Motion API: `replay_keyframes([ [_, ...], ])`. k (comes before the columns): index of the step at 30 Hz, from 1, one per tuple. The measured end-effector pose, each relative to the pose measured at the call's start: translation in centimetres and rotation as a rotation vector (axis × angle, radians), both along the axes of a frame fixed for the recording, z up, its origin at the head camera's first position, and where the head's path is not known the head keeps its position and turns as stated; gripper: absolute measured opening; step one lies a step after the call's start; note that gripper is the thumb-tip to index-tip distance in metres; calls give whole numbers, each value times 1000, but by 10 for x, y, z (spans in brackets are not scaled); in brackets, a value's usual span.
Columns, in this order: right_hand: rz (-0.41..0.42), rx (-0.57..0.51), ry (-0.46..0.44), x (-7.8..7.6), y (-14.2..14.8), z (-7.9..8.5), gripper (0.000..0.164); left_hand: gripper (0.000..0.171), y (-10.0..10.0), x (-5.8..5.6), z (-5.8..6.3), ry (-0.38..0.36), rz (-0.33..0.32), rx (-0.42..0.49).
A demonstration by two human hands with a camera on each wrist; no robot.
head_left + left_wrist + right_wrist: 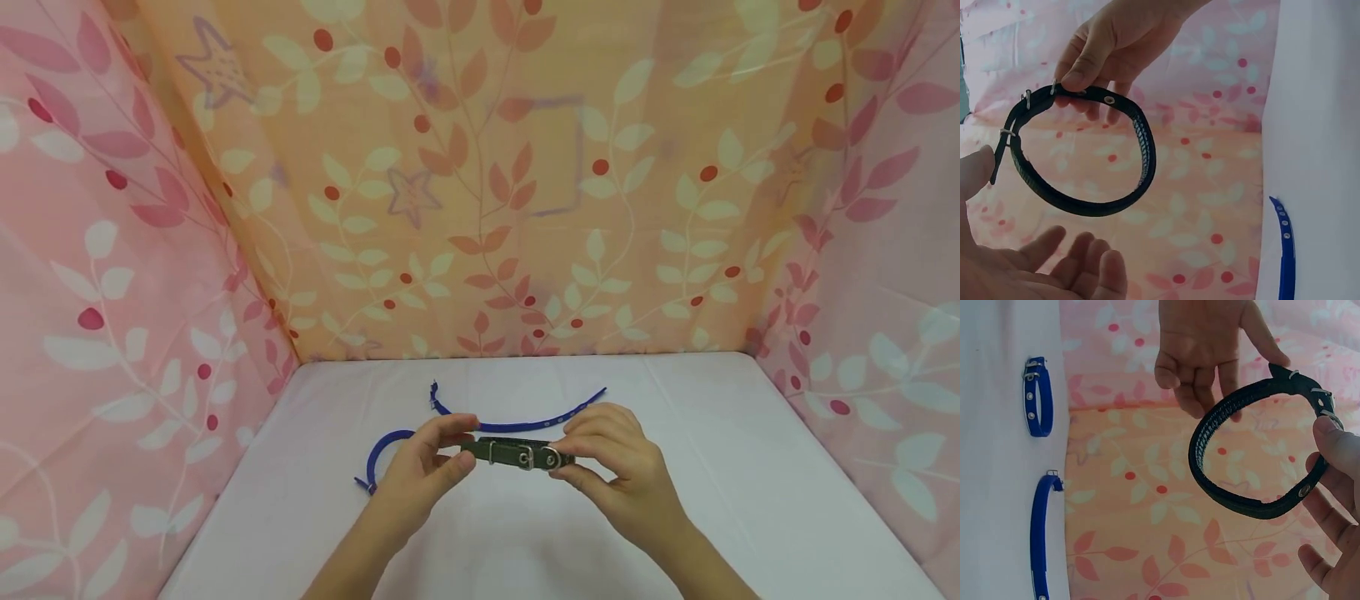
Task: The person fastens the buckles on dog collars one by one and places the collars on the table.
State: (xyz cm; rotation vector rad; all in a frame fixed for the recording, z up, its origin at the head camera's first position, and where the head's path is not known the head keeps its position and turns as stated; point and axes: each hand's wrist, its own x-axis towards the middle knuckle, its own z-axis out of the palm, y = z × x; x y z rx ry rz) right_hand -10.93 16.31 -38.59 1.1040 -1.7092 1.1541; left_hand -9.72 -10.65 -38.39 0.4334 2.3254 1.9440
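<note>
A dark green buckled collar [510,452] is held up above the table, closed into a loop. My right hand [630,475] pinches it between thumb and fingers beside the metal buckle and D-ring. On the other side, my left hand [420,475] is at the strap's free end; in the left wrist view its thumb touches the tip while the other fingers stay extended, apart from the loop. The collar [1260,512] shows a textured inner lining in the right wrist view. Behind the hands, a blue collar [517,427] lies unbuckled and stretched out.
A second blue collar [375,454], buckled into a loop, lies left on the white table [675,533], partly hidden by my left hand in the head view. Patterned cloth walls [480,183] enclose the table at the back and both sides.
</note>
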Motion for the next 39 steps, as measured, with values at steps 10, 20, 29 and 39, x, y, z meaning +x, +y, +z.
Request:
replay_keyframes([
  [10, 51, -23, 115, -1, -2, 8, 17, 82, -6, -4, 0, -199, -239, -29],
  [20, 46, 4, 88, -1, -2, 6, 19, 77, -6, -4, -1, -182, -305, 65],
  [29, -178, 120, -193, 3, 6, -8, 34, 81, -2, -3, -3, -167, -216, 68],
  [39, -421, 240, -596, 9, 8, -6, 63, 76, 2, -3, -8, -119, -194, 130],
])
